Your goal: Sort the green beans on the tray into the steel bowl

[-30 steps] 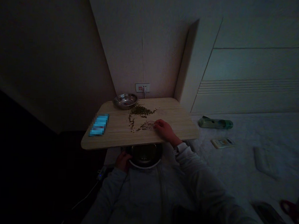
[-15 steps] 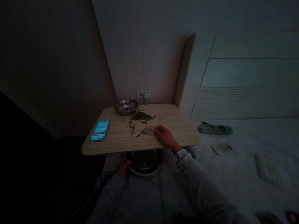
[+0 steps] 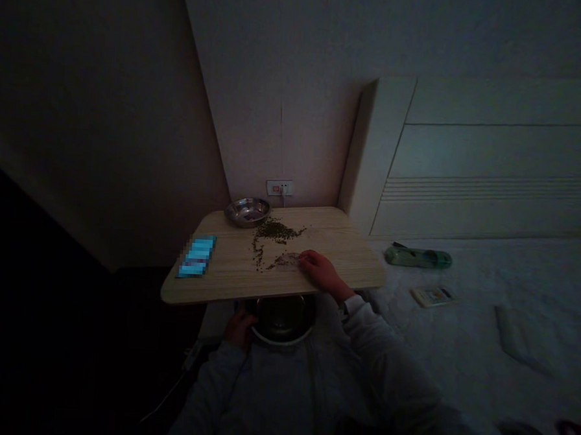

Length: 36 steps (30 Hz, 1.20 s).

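My right hand (image 3: 317,268) rests low over the wooden tabletop (image 3: 333,239), its fingers closed on a thin, see-through piece of plastic (image 3: 289,260). The plastic lies flat near small dark-green beans, probably mung beans. A larger heap of these beans (image 3: 276,229) spreads farther back, with a loose trail running down its left side. Below the table's front edge, my left hand (image 3: 240,328) grips the left rim of a dark bowl (image 3: 284,331) on my lap. The bowl's far part is hidden under the tabletop, and its contents are too dark to make out.
A shiny metal bowl (image 3: 248,213) stands at the table's back left corner. Nearer, a lit phone (image 3: 197,256) lies at the left edge. On the bed to the right are a green clear bottle (image 3: 417,256) and a pale phone-like object (image 3: 433,296). A socket (image 3: 279,188) is on the wall.
The view has tilted slightly, so everything sits a little lower. My right hand and the plastic have shifted very slightly to the left; my left hand stays on the dark bowl.
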Available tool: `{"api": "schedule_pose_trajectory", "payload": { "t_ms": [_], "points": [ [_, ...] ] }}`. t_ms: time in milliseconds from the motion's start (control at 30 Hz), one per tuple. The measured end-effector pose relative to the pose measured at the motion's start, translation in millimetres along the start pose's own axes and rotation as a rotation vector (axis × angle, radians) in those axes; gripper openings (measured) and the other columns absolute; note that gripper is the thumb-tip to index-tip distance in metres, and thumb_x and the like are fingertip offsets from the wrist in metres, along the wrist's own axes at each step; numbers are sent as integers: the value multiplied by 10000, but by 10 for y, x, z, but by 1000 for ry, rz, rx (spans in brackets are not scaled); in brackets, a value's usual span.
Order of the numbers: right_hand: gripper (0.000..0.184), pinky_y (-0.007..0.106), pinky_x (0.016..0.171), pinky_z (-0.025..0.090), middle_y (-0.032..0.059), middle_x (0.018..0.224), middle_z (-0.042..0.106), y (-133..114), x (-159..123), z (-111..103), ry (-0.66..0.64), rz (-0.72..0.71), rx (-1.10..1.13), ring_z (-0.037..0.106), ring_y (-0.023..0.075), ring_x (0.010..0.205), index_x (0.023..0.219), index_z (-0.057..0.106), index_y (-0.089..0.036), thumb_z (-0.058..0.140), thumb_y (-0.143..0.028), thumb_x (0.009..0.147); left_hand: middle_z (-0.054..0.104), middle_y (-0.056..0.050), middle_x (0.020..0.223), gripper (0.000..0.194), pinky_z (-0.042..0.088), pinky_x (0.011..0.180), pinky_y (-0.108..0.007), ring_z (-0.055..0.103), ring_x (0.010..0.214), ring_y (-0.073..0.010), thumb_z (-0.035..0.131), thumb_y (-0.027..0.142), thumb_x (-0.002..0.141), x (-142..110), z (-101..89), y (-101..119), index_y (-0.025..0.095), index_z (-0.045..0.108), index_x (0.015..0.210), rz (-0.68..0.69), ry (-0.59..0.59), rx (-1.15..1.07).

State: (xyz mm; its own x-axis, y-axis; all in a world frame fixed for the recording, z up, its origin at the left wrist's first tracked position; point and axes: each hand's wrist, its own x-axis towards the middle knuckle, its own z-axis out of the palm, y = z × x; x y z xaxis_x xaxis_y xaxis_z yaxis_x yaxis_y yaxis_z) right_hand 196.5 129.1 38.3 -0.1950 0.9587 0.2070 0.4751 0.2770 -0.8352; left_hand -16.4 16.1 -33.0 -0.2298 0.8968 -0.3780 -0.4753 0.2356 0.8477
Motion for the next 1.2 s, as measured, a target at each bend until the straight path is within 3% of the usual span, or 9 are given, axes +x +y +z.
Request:
{"api": "schedule_pose_trajectory", "payload": {
  "t_ms": [300,967,1200],
  "points": [
    [159,286,746,436,10,727,647,55,10,-1,15,42,195,580,157,730,815,598,-177,504,-271,728,672,-1,602,261,455,623,-315,615,617,-193,661,133,398,-18,11,-18,160,658,658,13,28,-22],
    [123,284,753,439,10,720,636,20,8,-24,64,53,215,577,149,740,763,562,-180,491,-265,712,643,29,564,274,445,570,-303,596,555,-177,653,142,404,-63,44,4,177,632,674,19,41,-14],
    [111,275,747,446,3,700,638,1,5,-28,77,53,188,588,139,723,784,578,-183,490,-239,748,678,-9,637,285,469,651,-326,629,658,-208,677,142,395,-12,7,4,163,653,678,18,36,7]
  ]
}}
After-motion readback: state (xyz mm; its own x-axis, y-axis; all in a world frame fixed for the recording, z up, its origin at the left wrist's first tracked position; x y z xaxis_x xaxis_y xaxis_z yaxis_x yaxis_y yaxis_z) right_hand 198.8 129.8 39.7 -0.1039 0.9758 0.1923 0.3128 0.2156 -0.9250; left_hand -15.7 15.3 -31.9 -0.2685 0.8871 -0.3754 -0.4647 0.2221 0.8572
